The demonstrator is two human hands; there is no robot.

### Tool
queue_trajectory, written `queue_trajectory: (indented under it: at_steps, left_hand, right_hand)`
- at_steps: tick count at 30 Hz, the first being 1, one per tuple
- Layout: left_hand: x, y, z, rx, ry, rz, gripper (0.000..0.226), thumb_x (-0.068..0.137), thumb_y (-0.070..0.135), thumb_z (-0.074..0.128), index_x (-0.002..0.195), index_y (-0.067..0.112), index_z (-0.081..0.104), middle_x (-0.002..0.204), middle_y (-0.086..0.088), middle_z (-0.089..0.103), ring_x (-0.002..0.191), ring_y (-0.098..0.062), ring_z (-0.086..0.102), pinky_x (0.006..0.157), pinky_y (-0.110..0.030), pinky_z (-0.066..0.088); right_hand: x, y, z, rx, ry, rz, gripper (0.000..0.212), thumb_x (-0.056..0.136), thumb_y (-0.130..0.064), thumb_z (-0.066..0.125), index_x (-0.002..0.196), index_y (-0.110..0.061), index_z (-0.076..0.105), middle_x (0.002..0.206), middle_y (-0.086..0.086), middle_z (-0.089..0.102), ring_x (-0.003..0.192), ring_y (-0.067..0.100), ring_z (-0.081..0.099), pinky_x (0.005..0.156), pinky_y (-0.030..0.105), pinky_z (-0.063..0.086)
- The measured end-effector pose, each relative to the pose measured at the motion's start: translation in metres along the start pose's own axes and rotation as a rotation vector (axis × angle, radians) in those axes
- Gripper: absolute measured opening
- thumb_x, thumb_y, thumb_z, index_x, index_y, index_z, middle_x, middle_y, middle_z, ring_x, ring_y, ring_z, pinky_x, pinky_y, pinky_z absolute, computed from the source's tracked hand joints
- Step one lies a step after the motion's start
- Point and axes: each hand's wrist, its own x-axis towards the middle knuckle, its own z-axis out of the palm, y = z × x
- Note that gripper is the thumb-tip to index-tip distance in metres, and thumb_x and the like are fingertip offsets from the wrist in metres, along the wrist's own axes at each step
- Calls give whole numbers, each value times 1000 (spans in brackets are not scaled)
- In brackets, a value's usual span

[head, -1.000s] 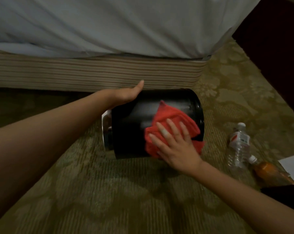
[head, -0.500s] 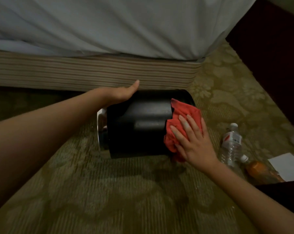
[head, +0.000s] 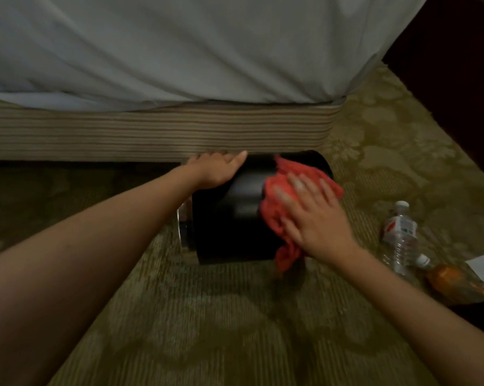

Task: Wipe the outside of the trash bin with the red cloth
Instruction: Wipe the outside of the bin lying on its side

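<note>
Flat, fingers straight, the right hand (head: 316,218) pressed the red cloth (head: 279,215) on the lying trash bin (head: 226,232); the left hand (head: 215,171) rested on top, its grip impossible to tell.

The right hand (head: 316,218) and red cloth (head: 277,190) no longer sit at the middle of the trash bin's (head: 226,232) side. They now press further right and higher, on its upper right curve. The cloth now lies more stretched out, with a tail hanging below the hand toward the floor. Both now look motion-blurred.
</note>
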Motion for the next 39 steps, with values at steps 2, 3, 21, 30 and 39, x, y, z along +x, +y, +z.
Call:
queue_trajectory:
  at_steps: [2, 3, 21, 30, 39]
  left_hand:
    - [-4, -1, 1, 13, 35, 31, 55, 96, 53, 10, 148, 34, 14, 155, -5, 20, 142, -29, 17, 114, -44, 10]
    - [-7, -2, 1, 33, 66, 43, 58, 95, 55, 12, 147, 30, 18, 154, -6, 23, 141, -28, 20, 113, -44, 12]
    - [-111, -51, 40, -485, 262, -384, 74, 81, 54, 59, 135, 7, 41, 129, -13, 53, 116, -27, 53, 92, -43, 47]
    - [-118, -31, 34, -573, 292, -321, 30, 91, 33, 55, 83, 5, 60, 85, -14, 68, 81, -26, 65, 75, -43, 53]
    - [-126, -29, 30, -642, 270, -267, 26, 91, 31, 55, 90, 5, 57, 90, -16, 65, 85, -29, 64, 79, -45, 52]
  right_hand:
    - [-1, 15, -11, 3, -84, 137, 56, 89, -43, 32, 139, -22, 45, 143, 15, 43, 132, 31, 40, 107, 56, 26]
    - [3, 15, -14, -4, -127, 157, 58, 89, -45, 28, 140, -23, 43, 144, 14, 42, 133, 31, 39, 107, 58, 23]
    - [-38, 47, -27, 401, -8, 682, 45, 95, -28, 45, 133, -3, 44, 130, 20, 48, 119, 37, 46, 96, 50, 39]
    - [-57, 24, -17, 562, -175, 720, 30, 98, -32, 42, 105, -7, 57, 95, 11, 64, 88, 30, 61, 74, 40, 48]
    - [-49, 32, -18, 737, -248, 749, 25, 98, -23, 45, 105, -2, 57, 94, 17, 63, 88, 33, 59, 70, 36, 40]
